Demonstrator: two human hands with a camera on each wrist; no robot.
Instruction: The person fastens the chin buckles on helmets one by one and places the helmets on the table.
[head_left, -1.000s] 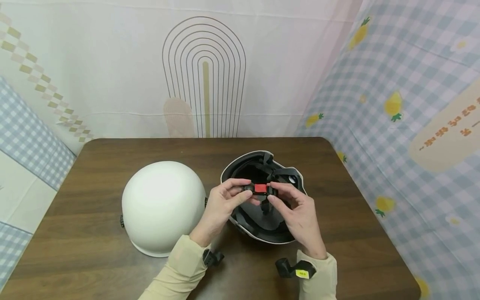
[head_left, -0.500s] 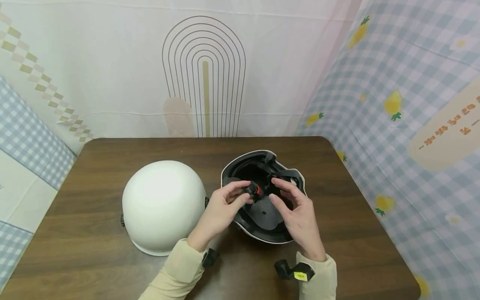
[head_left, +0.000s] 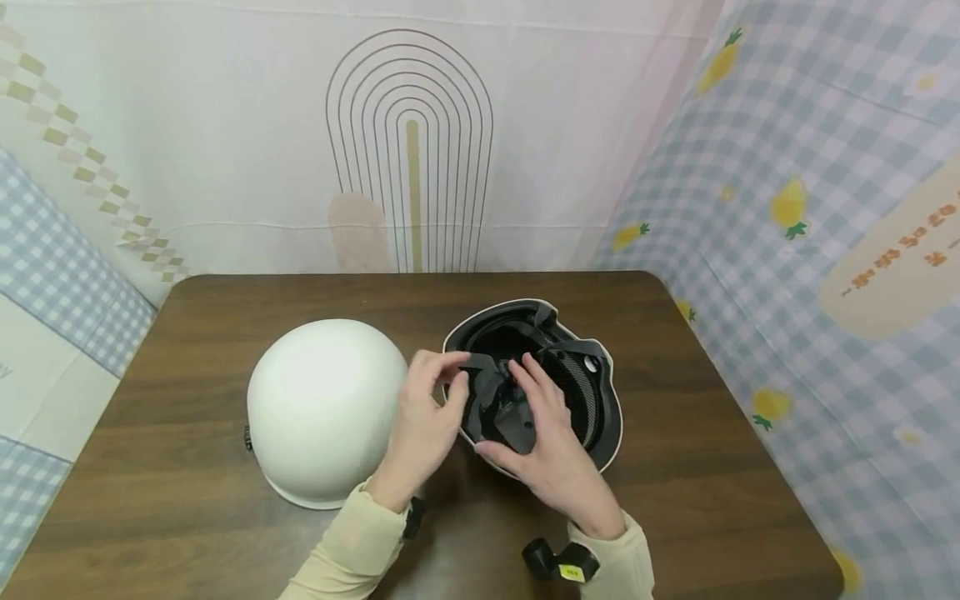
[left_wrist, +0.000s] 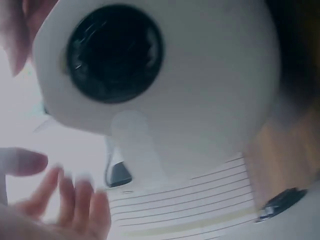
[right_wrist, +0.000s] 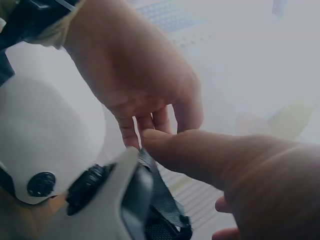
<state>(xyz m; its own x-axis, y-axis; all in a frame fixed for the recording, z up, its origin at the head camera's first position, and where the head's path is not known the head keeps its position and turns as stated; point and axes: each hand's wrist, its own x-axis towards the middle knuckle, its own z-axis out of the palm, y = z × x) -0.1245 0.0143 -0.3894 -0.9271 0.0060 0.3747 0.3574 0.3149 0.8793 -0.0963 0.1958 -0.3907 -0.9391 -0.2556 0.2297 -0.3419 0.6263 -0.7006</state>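
A white helmet lies upturned, its black padded lining and pale rim facing up. At its left edge my left hand stands with thumb and forefinger apart, close to a dark grey strap. My right hand reaches over the opening, fingers spread above the lining and thumb near the front rim. Dark straps partly hide behind its fingers. The left wrist view shows the shell's side with a round black fitting, the left fingers beyond it. Another strap end hangs over the rim in the right wrist view.
A second white helmet rests dome up just left of the left hand, with a small black fitting on its side. Both stand on a brown wooden table. Patterned cloth hangs behind it.
Both hands pinched a red and black buckle; it came apart and is released, dropping into the helmet. The left hand shifted left to the rim, the right hand leftward, and the helmet turned slightly.
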